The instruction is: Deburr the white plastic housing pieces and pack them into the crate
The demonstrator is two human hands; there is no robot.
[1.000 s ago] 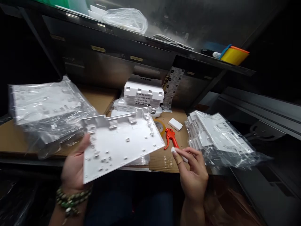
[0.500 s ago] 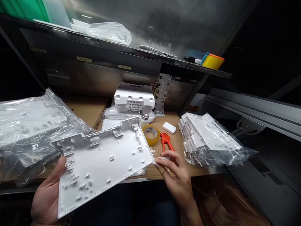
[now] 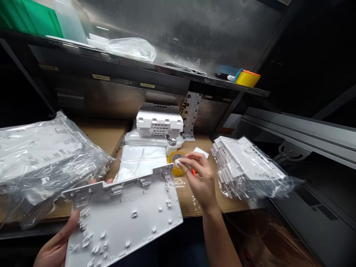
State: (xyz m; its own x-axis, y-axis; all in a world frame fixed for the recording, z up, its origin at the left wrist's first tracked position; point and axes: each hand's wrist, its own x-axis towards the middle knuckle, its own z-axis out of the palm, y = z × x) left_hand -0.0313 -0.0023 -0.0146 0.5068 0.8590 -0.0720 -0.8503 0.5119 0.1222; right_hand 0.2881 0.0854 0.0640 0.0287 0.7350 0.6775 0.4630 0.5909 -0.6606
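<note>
My left hand grips the left edge of a white plastic housing panel, thumb on the inner face, fingertips showing over the top edge. Small clips and posts cover that inner face, which is turned up toward me. My right hand is closed in a pinch on a small white piece, too small to make out exactly. It hovers above the panel's right corner, in front of a roll of yellow tape. Close behind the fingers stands a small white bottle with a metal cap lid raised. Red-orange hand cutters are mostly hidden by my right hand.
Bagged white panels lie in a stack at left and another at right. Several white housings stand at the back. A flat white bag lies behind the panel. A metal shelf crosses above.
My right hand has left the panel's right edge and moved up toward the bottle, pinching the small white piece. The panel in my left hand has dropped lower and tilted slightly.
</note>
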